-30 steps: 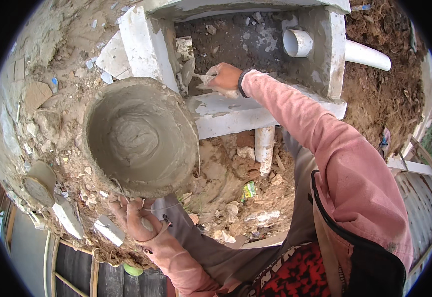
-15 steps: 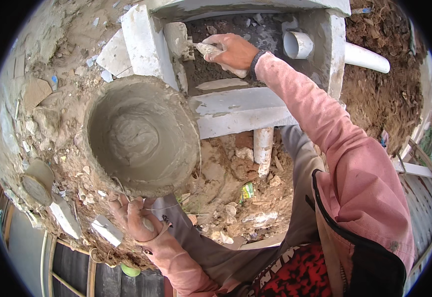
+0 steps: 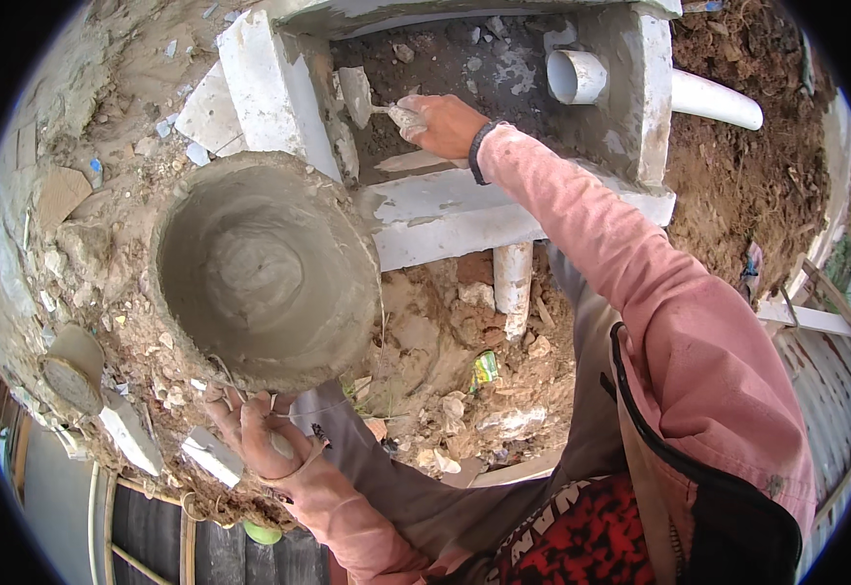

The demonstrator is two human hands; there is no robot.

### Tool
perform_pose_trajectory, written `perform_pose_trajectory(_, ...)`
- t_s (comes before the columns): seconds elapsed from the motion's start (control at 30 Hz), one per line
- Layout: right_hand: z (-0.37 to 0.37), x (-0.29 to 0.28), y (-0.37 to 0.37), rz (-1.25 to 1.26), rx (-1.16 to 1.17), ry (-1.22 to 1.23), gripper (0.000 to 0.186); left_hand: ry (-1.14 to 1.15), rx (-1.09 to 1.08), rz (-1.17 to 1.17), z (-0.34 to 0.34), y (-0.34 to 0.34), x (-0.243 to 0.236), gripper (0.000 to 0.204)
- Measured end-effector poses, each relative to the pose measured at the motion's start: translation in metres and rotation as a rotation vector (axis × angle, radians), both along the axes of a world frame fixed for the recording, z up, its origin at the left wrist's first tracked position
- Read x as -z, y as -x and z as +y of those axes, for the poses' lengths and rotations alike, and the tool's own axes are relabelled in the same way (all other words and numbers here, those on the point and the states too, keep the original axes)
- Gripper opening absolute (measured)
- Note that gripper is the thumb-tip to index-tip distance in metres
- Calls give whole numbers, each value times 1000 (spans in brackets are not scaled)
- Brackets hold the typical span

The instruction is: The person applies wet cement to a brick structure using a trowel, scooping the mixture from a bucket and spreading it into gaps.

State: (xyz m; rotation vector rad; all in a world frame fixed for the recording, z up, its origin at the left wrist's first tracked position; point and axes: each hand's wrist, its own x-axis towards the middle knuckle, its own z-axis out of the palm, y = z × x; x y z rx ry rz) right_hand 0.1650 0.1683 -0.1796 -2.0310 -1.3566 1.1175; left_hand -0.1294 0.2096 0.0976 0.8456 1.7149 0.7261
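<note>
My right hand (image 3: 442,127) is closed around the handle of a trowel (image 3: 355,97), inside a box of white blocks (image 3: 455,214). The blade is at the inner face of the left block wall, where wet grey mortar (image 3: 340,146) is smeared; whether it touches cannot be told. To the left is a mortar bucket (image 3: 270,268), its inside coated in wet grey mortar with a swirl at the bottom. My left hand (image 3: 262,434) has its fingers curled at the bucket's near rim, by a thin wire handle, steadying it; some fingertips are hidden beneath the rim.
A white pipe (image 3: 578,77) opens through the box's right wall and juts out beyond it (image 3: 718,100). Another pipe (image 3: 513,283) stands below the near wall. A small mortar-caked container (image 3: 75,370), block offcuts (image 3: 213,455) and rubble lie at the left.
My right hand has drawn the trowel slightly nearer, and its blade has turned. My left hand keeps its place at the bucket rim. The whole view has shifted a little.
</note>
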Motion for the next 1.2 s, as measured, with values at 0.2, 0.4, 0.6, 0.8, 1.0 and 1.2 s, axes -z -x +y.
perform_pose_trajectory(0.2,33,-3,25,18,-387,163,35,-13,48,-44,-3,16,11,58)
perform_pose_trajectory(0.4,-67,-121,-47,718,92,222,46,-22,124,22,1,9,6,59)
perform_pose_trajectory(0.6,-92,-198,-96,371,-266,-106,44,-11,199,104,-9,-30,2,61)
perform_pose_trajectory(0.8,-35,-195,-20,-161,-585,-205,53,-53,327,122,-16,-22,11,59)
perform_pose_trajectory(1.0,-18,-154,58,625,-203,-250,50,11,270,-7,-8,-23,2,61)
perform_pose_trajectory(1.2,-35,-200,108,1696,549,545,52,34,266,22,-10,-10,1,62)
